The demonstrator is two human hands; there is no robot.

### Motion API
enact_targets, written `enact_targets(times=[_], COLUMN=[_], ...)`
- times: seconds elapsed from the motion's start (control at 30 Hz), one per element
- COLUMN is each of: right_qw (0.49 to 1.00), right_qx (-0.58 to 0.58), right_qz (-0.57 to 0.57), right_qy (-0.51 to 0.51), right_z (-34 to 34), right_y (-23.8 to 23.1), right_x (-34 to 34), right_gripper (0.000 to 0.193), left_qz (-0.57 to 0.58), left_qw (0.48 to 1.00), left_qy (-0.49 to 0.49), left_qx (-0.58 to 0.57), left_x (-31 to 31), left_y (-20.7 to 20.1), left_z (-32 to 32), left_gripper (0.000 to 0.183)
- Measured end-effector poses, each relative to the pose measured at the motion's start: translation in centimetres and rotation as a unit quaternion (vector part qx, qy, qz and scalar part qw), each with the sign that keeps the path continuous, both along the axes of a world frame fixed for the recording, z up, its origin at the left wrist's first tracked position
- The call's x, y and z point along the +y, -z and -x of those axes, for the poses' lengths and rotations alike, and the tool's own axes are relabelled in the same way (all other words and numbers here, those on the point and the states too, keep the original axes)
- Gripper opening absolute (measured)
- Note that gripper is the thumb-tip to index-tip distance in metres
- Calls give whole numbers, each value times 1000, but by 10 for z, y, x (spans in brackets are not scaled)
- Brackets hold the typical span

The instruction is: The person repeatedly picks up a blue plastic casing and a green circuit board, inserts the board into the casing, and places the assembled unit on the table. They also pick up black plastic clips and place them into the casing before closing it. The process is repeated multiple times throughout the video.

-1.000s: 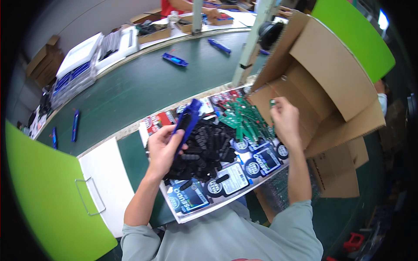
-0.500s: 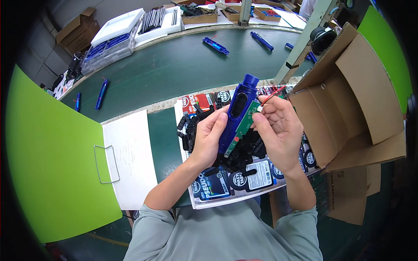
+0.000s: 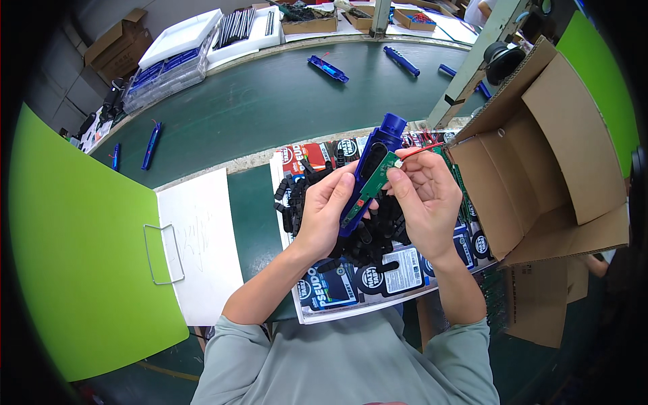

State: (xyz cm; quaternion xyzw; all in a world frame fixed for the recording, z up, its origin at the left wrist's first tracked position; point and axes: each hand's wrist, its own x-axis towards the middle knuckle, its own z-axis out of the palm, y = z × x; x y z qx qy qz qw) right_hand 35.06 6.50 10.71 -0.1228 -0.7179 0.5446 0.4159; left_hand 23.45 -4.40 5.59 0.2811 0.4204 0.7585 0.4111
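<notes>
Overlapping the lower half of the blue shell (image 3: 393, 126) now, the green circuit board (image 3: 376, 179) seems closer to alignment. The left hand (image 3: 324, 210) grips the shell; the right hand (image 3: 430, 201) pinches the board near its red wires (image 3: 423, 149), above black parts (image 3: 366, 248). Earlier, the board's tip jutted past the shell's edge.

You are sitting in an assembly workshop. This is shown by the long green work surface (image 3: 250, 101) with several blue housings (image 3: 328, 69) along it, the heap of small black parts (image 3: 361, 251) before you, and the circuit board (image 3: 374, 185) you hold.
</notes>
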Motion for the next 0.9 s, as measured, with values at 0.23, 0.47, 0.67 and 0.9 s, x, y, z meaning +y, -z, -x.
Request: enact_targets(times=[0.23,0.47,0.67,0.9], right_qw=[1000,949,980,991], right_qx=[-15,-33,-10,-40], right_qz=[20,-251,-88,-23], right_qy=[-14,188,175,123], right_z=[1,5,14,16], right_y=[2,5,22,23], right_x=[4,3,3,8], right_gripper=[22,35,51,42], left_qz=[2,-4,1,27], left_qw=[1000,1000,997,995], left_qy=[9,6,-29,-45], left_qx=[12,25,70,81], left_x=[1,6,5,6], left_y=[5,0,1,0], left_z=[2,-10,-15,-10], left_gripper=[48,45,38,36])
